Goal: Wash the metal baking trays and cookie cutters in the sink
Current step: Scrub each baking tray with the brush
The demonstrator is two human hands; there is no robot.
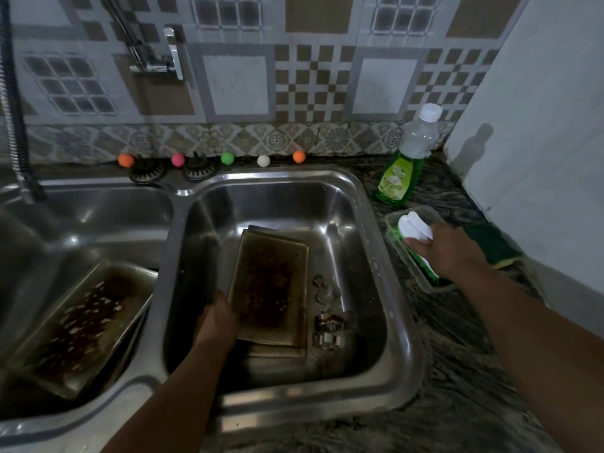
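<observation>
A stained metal baking tray [271,282] lies in the right sink basin [369,197], stacked on another tray beneath it. My left hand [215,322] grips its near left corner. Several small metal cookie cutters [328,317] lie on the basin floor just right of the trays. Another burnt tray [81,322] leans tilted in the left basin [98,217]. On the counter to the right, my right hand [441,251] grips a white-and-green scrubbing brush [413,228] that sits in a clear plastic container [397,246].
A green dish-soap bottle [403,165] stands at the back right of the counter. A green and yellow sponge [490,245] lies beside the container. Coloured balls [227,158] line the sink's back ledge. A tap [170,57] is mounted on the tiled wall. A white wall [539,142] bounds the right.
</observation>
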